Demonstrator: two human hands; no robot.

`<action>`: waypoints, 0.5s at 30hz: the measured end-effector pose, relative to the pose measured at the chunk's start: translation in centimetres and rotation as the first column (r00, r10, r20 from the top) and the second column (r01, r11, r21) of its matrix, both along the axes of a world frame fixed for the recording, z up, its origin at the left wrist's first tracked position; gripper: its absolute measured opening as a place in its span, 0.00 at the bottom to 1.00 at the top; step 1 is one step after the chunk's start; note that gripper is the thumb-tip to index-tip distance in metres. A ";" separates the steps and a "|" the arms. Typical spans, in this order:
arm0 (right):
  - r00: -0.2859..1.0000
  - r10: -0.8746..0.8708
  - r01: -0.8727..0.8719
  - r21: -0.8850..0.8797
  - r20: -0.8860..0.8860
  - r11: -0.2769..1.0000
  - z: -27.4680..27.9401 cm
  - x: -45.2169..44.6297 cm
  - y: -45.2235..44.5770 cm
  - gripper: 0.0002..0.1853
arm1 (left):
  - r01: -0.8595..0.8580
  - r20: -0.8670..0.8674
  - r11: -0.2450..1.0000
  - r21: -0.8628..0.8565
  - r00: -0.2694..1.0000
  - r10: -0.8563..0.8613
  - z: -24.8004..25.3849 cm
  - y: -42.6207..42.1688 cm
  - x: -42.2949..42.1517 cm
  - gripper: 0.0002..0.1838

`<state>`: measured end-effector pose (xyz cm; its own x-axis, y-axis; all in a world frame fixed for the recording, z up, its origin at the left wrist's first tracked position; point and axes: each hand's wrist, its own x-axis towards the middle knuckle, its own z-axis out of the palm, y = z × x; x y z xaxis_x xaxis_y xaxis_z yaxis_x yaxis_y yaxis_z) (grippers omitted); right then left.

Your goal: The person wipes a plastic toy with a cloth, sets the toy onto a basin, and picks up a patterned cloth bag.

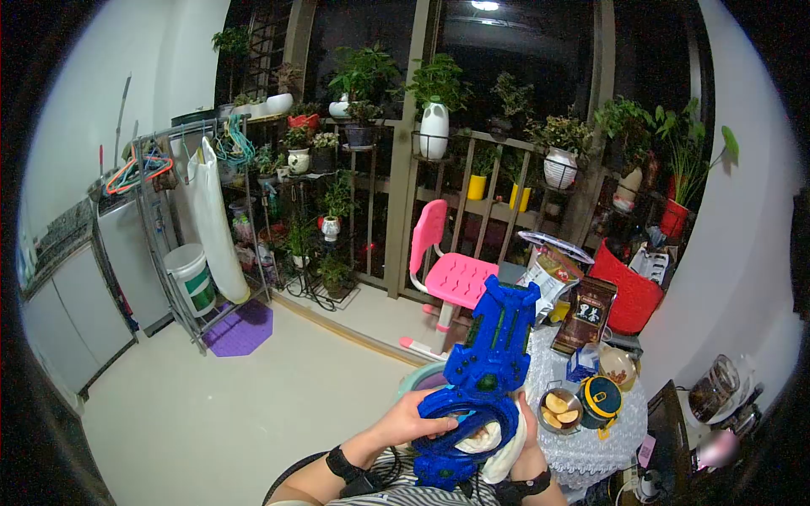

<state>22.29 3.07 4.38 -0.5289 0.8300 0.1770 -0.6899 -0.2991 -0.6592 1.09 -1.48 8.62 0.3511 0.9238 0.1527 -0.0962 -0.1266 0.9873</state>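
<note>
A blue plastic toy-like object (492, 346) with a round ring at its lower end is held upright over my lap. My left hand (413, 420) grips the ring's left side, thumb over the rim. On the right side, my right hand (530, 438) is closed around a white cloth (506, 451), close against the ring; its fingers are partly hidden behind the blue object. Part of the white cloth shows through the ring's opening. Both wrists wear black bands.
On the right, a lace-covered table (553, 460) bears a bowl of cut fruit (559, 409), a dark lidded jar (600, 398) and a brown bag (585, 314). A pink chair (456, 274) stands ahead. A drying rack (156, 244) is left, potted plants behind.
</note>
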 end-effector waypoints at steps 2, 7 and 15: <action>1.000 -0.012 0.012 -0.004 -0.029 1.000 0.1 -0.4 -0.7 0.30 | -0.002 0.016 1.000 0.007 1.000 0.002 -0.1 0.2 -0.1 0.20; 0.980 -0.199 0.199 0.044 -0.010 0.979 1.2 -1.1 -2.2 0.30 | -0.277 -0.014 0.950 0.147 0.959 0.282 -0.8 1.1 -0.3 0.30; 0.933 -0.298 0.276 0.130 0.203 0.952 7.3 -3.7 -5.7 0.24 | -0.255 -0.054 0.847 0.467 0.948 0.315 2.2 -0.9 -1.3 0.56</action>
